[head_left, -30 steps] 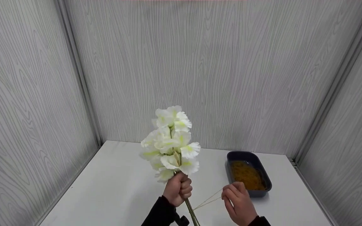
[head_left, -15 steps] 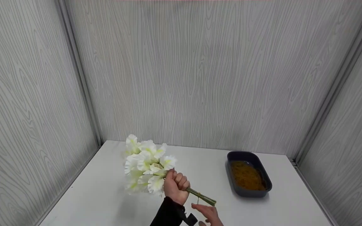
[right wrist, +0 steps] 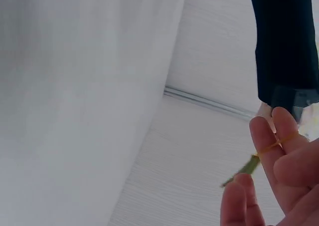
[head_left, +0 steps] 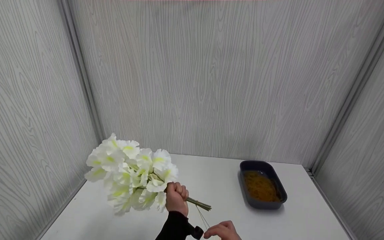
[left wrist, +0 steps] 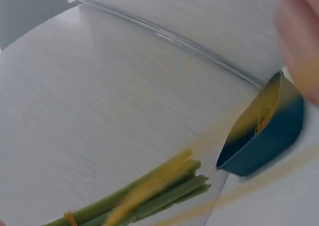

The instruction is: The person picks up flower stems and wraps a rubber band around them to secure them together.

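My left hand (head_left: 177, 200) grips a bunch of white flowers (head_left: 122, 173) by its green stems (head_left: 199, 203), just below the blossoms. The blossoms lean left and the stem ends point right. Curled fingers of my right hand (head_left: 224, 230) hold a thin yellow rubber band (left wrist: 142, 191) stretched out from the stems. A turn of the band (left wrist: 70, 218) circles the stems in the left wrist view. Across the fingers of my right hand (right wrist: 286, 161), the band shows as a thin line in the right wrist view. The right palm is partly out of the head view.
A dark blue tray (head_left: 266, 205) stands on the right of the white table (head_left: 222, 186), holding a heap of orange-yellow rubber bands (head_left: 262, 188). Wood-grain panels (head_left: 205, 80) enclose the table at the back and sides.
The flowers have tipped from near upright to leaning left, and the left hand has shifted slightly left. My right hand has moved left and down toward the front, with the band stretched again.
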### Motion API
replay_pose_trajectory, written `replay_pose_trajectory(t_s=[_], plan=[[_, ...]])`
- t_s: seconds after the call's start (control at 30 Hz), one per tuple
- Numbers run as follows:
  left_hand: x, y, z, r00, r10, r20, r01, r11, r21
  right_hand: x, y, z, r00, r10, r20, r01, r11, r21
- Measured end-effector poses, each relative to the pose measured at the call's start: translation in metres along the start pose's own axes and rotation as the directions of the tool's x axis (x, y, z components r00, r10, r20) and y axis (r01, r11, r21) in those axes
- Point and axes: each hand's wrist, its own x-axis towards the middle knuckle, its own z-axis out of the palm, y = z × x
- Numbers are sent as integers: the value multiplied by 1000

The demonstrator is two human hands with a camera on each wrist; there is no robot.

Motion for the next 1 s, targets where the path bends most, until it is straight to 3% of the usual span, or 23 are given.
replay_pose_trajectory(t_s=[0.07, 0.13, 0.17, 0.27, 0.33, 0.37, 0.47, 0.53, 0.6, 0.67, 0.73, 0.83, 0.9, 0.93, 1.0], plan=[[-1, -2, -2, 999, 0, 53, -6, 992, 125, 14, -52, -26, 987, 162, 15, -162, 975, 154], [-3, -3, -3, 992, -29, 123, -2, 970, 245, 19, -69, -40, 960, 279, 27, -279, 945, 173], [-3, -3, -5, 986, -51, 158, 3, 956, 293, 18, -68, -44, 960, 281, 11, -279, 946, 166], [-3, -1, -7, 961, -132, 243, 28, 920, 391, 16, -48, -55, 990, 94, -108, -92, 995, 30], [-2, 2, -7, 941, -209, 267, 75, 896, 437, 16, -33, -62, 974, -108, -200, 87, 990, -113], [-1, 4, -7, 931, -246, 271, 103, 886, 452, 17, -26, -66, 952, -201, -231, 160, 970, -185], [1, 8, -6, 897, -352, 268, 189, 852, 488, 21, -10, -77, 891, -380, -248, 280, 890, -359], [2, 10, -4, 858, -427, 285, 252, 834, 491, 23, -2, -83, 864, -444, -236, 301, 833, -464], [1, 10, -2, 819, -484, 309, 311, 825, 471, 24, 4, -86, 858, -465, -219, 284, 784, -552], [1, 10, 0, 772, -537, 340, 383, 820, 425, 23, 11, -86, 871, -447, -206, 248, 760, -601], [-1, 10, 3, 723, -576, 381, 461, 813, 355, 22, 18, -83, 896, -397, -199, 197, 757, -623], [-4, 9, 6, 664, -586, 464, 568, 799, 195, 19, 31, -72, 921, -330, -209, 148, 791, -593], [-6, 8, 8, 651, -553, 520, 617, 785, 61, 17, 38, -61, 930, -293, -222, 134, 832, -538], [-6, 7, 9, 654, -527, 543, 633, 774, -12, 16, 41, -55, 932, -284, -226, 140, 857, -496], [-6, 5, 11, 681, -472, 560, 639, 757, -139, 13, 46, -39, 942, -251, -221, 149, 907, -395]])
